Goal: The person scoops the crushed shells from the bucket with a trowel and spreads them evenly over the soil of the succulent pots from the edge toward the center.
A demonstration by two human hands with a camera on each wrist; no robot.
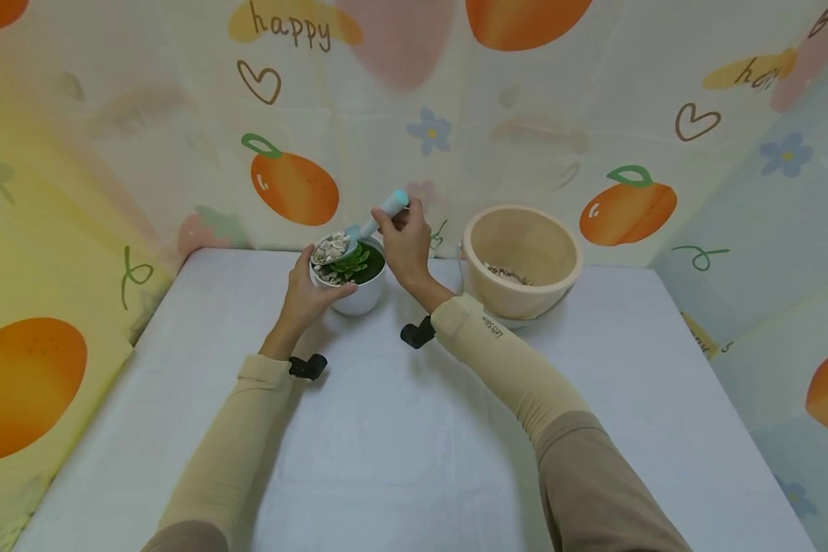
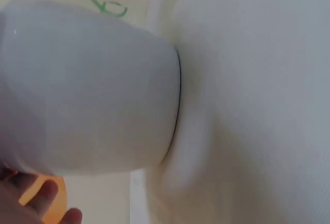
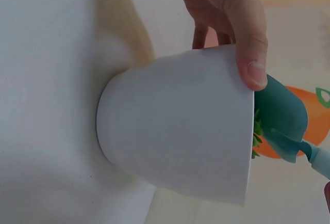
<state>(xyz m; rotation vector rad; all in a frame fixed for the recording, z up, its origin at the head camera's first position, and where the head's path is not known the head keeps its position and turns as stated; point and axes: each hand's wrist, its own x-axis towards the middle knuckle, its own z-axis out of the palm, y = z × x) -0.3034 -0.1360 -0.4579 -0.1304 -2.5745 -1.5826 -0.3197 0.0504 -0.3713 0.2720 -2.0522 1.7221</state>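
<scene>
A white flowerpot (image 1: 360, 300) stands on the table, holding a green succulent (image 1: 348, 268) with pale pebbles at its left side. My left hand (image 1: 306, 297) grips the pot around its side, the thumb (image 3: 253, 64) lying over the rim in the right wrist view. Above the pot, my right hand (image 1: 407, 244) holds the light-blue handle of a small garden trowel (image 1: 379, 217). Its teal blade (image 3: 282, 114) tilts down over the pot's far left side, loaded with whitish pebbles (image 1: 333, 248). In the left wrist view the pot's wall (image 2: 98, 90) fills much of the frame.
To the right of my right hand stands a larger beige bucket (image 1: 524, 300) with some small stones (image 1: 507, 274) at its bottom. A white cloth covers the table (image 1: 400, 445). Right behind the table hangs a patterned curtain (image 1: 372, 138).
</scene>
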